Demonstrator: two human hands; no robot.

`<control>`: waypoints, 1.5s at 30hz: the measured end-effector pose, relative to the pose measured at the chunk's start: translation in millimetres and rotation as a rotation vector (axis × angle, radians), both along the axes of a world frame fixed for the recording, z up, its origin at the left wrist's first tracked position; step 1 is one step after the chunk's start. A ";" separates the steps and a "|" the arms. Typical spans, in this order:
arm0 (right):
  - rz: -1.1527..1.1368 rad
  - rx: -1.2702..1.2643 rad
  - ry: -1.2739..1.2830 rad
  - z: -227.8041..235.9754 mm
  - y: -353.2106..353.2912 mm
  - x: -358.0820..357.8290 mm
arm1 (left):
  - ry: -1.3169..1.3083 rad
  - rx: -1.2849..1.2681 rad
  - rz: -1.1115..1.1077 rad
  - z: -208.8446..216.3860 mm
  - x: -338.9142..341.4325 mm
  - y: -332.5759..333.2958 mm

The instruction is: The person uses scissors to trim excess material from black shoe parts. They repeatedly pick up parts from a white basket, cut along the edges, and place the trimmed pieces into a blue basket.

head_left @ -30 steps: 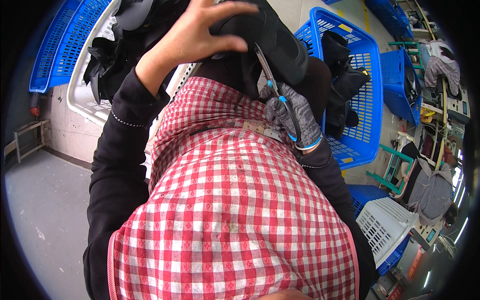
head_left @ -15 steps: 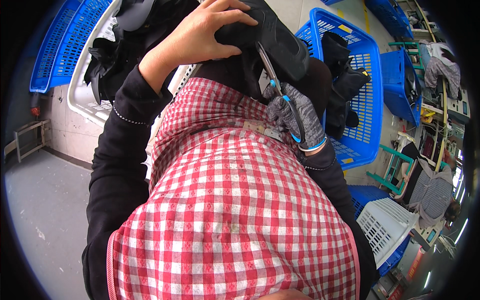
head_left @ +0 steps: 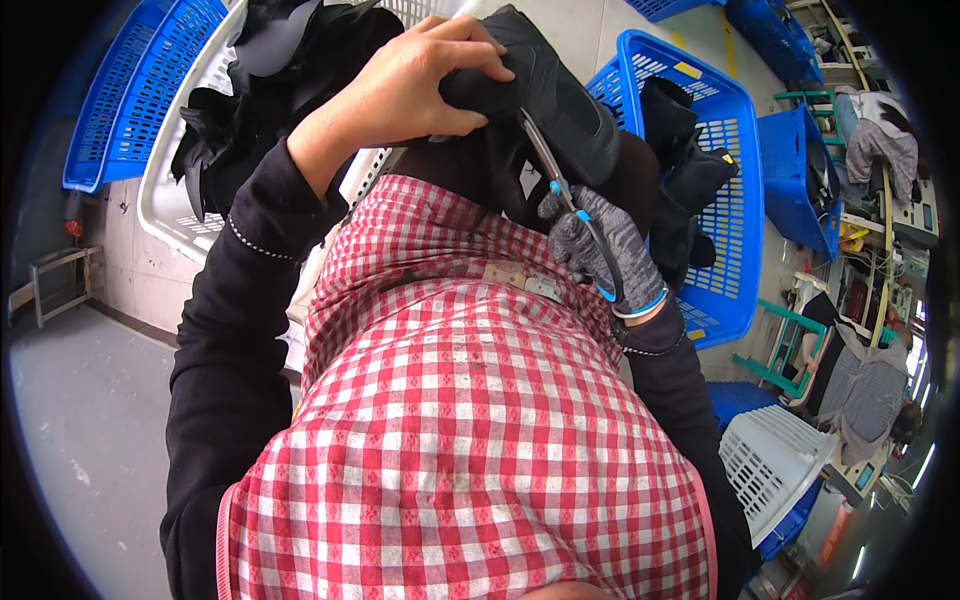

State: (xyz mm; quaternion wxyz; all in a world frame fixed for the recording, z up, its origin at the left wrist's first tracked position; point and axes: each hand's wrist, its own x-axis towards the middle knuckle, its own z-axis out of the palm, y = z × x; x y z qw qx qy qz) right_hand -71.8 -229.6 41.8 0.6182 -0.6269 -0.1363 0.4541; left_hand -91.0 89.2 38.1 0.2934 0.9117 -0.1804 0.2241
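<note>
A black piece that looks like a shoe upper [head_left: 570,125] lies across my lap, with a stitched outline on its smooth side. My bare left hand [head_left: 415,85] is closed on its left edge, thumb below and fingers over the top. In a grey knitted glove, my right hand [head_left: 605,245] grips a pair of scissors [head_left: 545,152] with blue-trimmed handles. The blade tips touch the edge of the black piece, just right of my left thumb. Whether the blades are cutting anything cannot be made out. A red-and-white checked apron [head_left: 470,420] covers my front.
At my left stands a white basket [head_left: 165,205] heaped with black pieces [head_left: 270,100]. A blue basket [head_left: 738,250] at my right holds more black pieces [head_left: 690,185]. Further blue baskets [head_left: 150,95], a white basket [head_left: 775,460] and a person in grey [head_left: 860,385] are around.
My right hand and the scissors have shifted slightly right and down. The black piece and my left hand have moved a little, with the grip unchanged.
</note>
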 end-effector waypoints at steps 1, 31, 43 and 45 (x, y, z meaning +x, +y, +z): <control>-0.009 -0.032 -0.014 -1.5 -1.3 0.6 | 0.032 -0.016 -0.037 3.2 0.6 1.1; 0.194 -0.114 -0.417 -19.7 -2.8 18.0 | 0.465 -0.260 -0.346 2.6 12.8 33.3; 0.403 -0.208 -0.852 -15.1 -16.4 36.9 | 0.434 -0.246 -0.441 0.0 30.9 28.8; 0.377 -0.104 -0.970 -15.4 -27.2 32.6 | 0.406 -0.232 -0.404 -0.8 27.1 29.7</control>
